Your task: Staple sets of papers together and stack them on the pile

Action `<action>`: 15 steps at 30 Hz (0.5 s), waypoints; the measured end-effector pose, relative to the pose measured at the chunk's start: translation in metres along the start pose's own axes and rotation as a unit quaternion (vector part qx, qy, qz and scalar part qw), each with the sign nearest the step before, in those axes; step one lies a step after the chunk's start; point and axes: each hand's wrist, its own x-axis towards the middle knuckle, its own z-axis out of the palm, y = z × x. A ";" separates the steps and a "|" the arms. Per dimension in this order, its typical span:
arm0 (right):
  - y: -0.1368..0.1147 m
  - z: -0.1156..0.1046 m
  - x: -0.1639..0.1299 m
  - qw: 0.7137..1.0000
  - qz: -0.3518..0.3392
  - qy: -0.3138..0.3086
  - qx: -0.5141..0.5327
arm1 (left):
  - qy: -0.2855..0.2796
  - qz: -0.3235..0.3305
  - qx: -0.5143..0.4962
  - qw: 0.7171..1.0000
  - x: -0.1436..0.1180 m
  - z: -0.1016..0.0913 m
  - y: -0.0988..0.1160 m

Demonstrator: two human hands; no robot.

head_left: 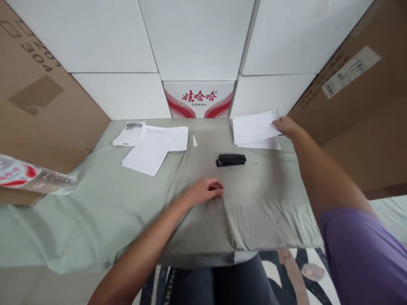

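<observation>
At far left, we saw loose printed sheets fanned out on the cloth-covered tabletop, seemingly not yet gathered. Our left hand rested near centre with fingers curled loosely, holding nothing. Just beyond it lay the black stapler, untouched. At far right, our right hand pinched the edge of a paper stack.

The white carton reads "娃哈哈"; the cardboard box reads "304".
</observation>
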 end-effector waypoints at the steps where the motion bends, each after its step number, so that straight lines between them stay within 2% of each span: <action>1: 0.001 0.005 0.004 1.000 0.021 -0.010 -0.008 | -0.002 0.005 0.003 1.000 0.000 0.000 0.000; 3: 0.001 0.011 0.009 0.997 0.053 -0.022 -0.053 | -0.005 0.014 0.008 1.000 -0.001 -0.001 0.000; 7: -0.001 0.015 0.009 0.986 0.036 -0.040 -0.161 | -0.005 0.011 0.007 1.000 -0.001 -0.001 0.000; 10: -0.005 0.015 -0.002 0.982 0.038 -0.064 -0.174 | -0.004 0.012 0.014 1.000 -0.002 -0.001 0.002; 11: -0.008 0.016 -0.008 0.981 0.050 -0.055 -0.181 | -0.003 0.012 0.019 1.000 -0.003 0.000 0.003; 13: -0.018 0.018 -0.025 0.977 0.067 0.001 -0.204 | -0.001 0.014 0.041 0.999 -0.005 0.000 0.004; 15: -0.034 0.023 -0.051 0.969 0.045 0.108 -0.219 | 0.033 0.039 0.091 0.995 -0.006 -0.003 0.004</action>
